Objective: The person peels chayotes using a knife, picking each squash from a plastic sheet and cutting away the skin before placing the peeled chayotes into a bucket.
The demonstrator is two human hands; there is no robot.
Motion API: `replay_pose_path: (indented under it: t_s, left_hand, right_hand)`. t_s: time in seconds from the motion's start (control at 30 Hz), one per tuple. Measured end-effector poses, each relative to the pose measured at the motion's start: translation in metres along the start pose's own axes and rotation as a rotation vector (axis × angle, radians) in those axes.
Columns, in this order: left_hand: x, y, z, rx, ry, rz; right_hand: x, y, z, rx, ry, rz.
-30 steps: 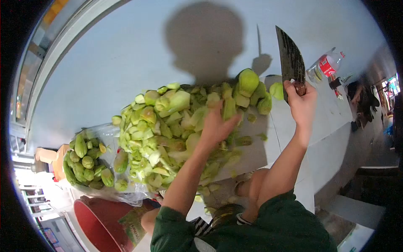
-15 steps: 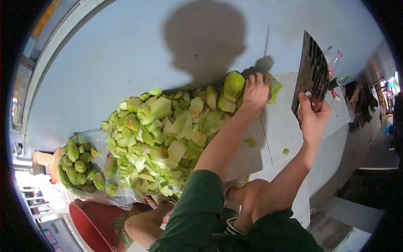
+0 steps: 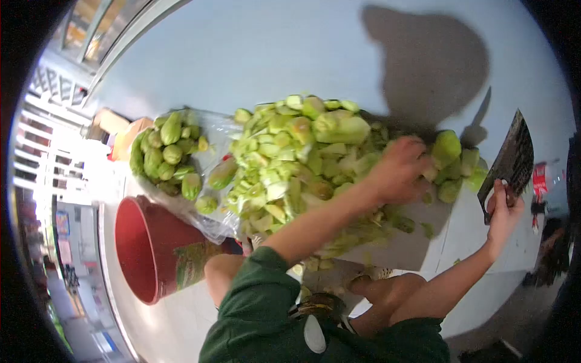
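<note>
My right hand grips the dark handle of a cleaver, its broad, stained blade pointing up, apart from the vegetables. My left hand is over the right end of a heap of cut pale green vegetable pieces. Its fingers are curled and slightly blurred, and whatever lies under them is hidden. Just right of that hand, several larger green chunks stand in a cluster. Whole green vegetables, perhaps chayotes, fill a clear plastic bag at the left.
A red bucket lies tilted at lower left. A plastic bottle with a red label is at the far right. Light board or tiles lie beneath the chunks. My knees are close below the heap.
My view has swung left, so the heap appears farther right. My left hand has come off the large chunks toward the heap, fingers now curled. My right hand still holds the cleaver.
</note>
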State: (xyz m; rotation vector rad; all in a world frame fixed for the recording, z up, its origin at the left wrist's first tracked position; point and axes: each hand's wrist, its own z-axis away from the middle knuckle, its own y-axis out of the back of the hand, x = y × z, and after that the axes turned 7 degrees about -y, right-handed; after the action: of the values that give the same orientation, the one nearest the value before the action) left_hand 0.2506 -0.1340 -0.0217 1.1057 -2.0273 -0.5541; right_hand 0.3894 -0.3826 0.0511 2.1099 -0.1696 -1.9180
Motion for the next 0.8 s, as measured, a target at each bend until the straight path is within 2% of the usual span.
replay_pose_path:
  t_s: [0.03, 0.1, 0.13, 0.17, 0.2, 0.23, 0.3, 0.37, 0.4, 0.47, 0.5, 0.57, 0.7, 0.73, 0.77, 0.8]
  left_hand:
    - [-0.02, 0.037, 0.024, 0.002, 0.06, -0.03]
    - [-0.063, 0.106, 0.078, 0.081, 0.223, -0.186]
    - [-0.064, 0.148, 0.099, 0.157, 0.537, -0.248]
    - [-0.084, 0.185, 0.131, 0.258, 0.492, -0.361]
    - [-0.093, 0.22, 0.158, 0.345, 0.641, -0.492]
    - [-0.119, 0.251, 0.2, 0.451, 0.687, -0.589]
    - [-0.138, 0.31, 0.26, 0.378, 0.876, -0.926]
    - [-0.133, 0.347, 0.283, 0.212, 1.07, -1.171]
    - [-0.137, 0.359, 0.298, 0.219, 1.082, -1.174]
    - [-0.149, 0.376, 0.326, -0.052, 1.128, -1.31]
    - [-0.157, 0.382, 0.338, -0.043, 1.133, -1.31]
    - [-0.174, 0.39, 0.354, -0.201, 1.121, -1.363]
    - [-0.171, 0.409, 0.347, -0.158, 1.184, -1.126]
    - [-0.163, 0.409, 0.346, -0.032, 1.107, -1.115]
    - [-0.154, 0.414, 0.344, -0.028, 1.102, -1.124]
    - [-0.145, 0.419, 0.342, 0.157, 1.109, -0.959]
  right_hand:
    - [-0.001, -0.006, 0.003, -0.027, 0.008, -0.008]
    - [-0.011, -0.022, 0.01, -0.221, -0.008, -0.207]
    - [-0.025, -0.034, 0.019, -0.294, -0.031, -0.253]
    - [-0.027, -0.044, 0.022, -0.317, -0.022, -0.261]
    - [-0.026, -0.052, 0.023, -0.361, -0.046, -0.319]
    - [-0.026, -0.06, 0.026, -0.401, -0.072, -0.373]
    - [-0.036, -0.083, 0.035, -0.448, -0.045, -0.384]
    - [-0.041, -0.104, 0.043, -0.501, -0.023, -0.388]
    - [-0.042, -0.113, 0.044, -0.53, -0.022, -0.392]
    - [-0.045, -0.128, 0.05, -0.568, -0.015, -0.391]
    - [-0.048, -0.135, 0.055, -0.548, -0.036, -0.335]
    - [-0.055, -0.147, 0.062, -0.524, -0.044, -0.277]
    - [-0.052, -0.166, 0.069, -0.569, 0.017, -0.194]
    - [-0.05, -0.168, 0.069, -0.581, 0.043, -0.148]
    - [-0.049, -0.171, 0.069, -0.581, 0.046, -0.158]
    - [-0.052, -0.174, 0.071, -0.63, 0.066, -0.129]
